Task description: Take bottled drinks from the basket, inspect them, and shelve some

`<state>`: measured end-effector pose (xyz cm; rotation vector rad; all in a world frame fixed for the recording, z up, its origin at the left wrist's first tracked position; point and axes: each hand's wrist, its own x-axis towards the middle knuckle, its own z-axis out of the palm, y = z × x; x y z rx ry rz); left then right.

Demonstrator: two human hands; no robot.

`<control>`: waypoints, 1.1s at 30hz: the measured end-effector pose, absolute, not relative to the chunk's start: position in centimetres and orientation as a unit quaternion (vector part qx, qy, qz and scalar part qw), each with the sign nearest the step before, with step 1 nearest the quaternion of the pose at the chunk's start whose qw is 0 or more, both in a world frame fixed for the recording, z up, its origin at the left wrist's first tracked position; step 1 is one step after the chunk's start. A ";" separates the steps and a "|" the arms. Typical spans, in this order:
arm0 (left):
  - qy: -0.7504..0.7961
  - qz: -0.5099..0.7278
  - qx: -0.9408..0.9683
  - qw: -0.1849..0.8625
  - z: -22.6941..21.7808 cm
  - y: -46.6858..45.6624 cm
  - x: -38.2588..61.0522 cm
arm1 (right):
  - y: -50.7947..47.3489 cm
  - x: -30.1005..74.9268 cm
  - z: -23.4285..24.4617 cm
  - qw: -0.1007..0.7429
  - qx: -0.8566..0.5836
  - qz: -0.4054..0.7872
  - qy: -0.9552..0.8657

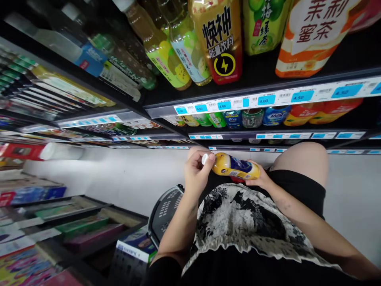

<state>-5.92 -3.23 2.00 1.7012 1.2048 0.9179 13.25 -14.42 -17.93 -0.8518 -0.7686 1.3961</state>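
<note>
A yellow drink bottle (235, 166) with a dark blue label and a white cap lies sideways across my lap. At its cap end, my left hand (199, 167) is closed, thumb and fingers around the white cap and neck. My right hand (258, 174) grips the base of the same bottle from the other end. Part of a red item (238, 180) shows just beneath the bottle; what it is, I cannot tell.
Ahead stand dark shelves of bottled drinks with a price strip (268, 99) along the edge. A grey shopping basket (165, 210) sits on the floor beside my left arm. Boxed goods (86, 228) fill a display at the lower left. Pale floor (137, 171) runs between them.
</note>
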 end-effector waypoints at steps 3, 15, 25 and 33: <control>0.502 0.369 0.680 0.387 1.0 -3.1 -5.4 | -13.8 13.6 -18.5 0.596 -0.327 0.660 -0.318; 0.479 0.355 0.750 0.288 0.1 -1.4 -3.0 | -11.5 12.6 -19.8 0.595 -0.265 0.714 -0.257; 0.433 0.389 0.736 0.346 -0.6 -0.2 0.5 | -11.5 13.6 -19.1 0.586 -0.263 0.748 -0.166; 0.411 0.406 0.772 0.265 -0.8 0.0 1.1 | -11.9 13.7 -17.9 0.526 -0.291 0.795 -0.080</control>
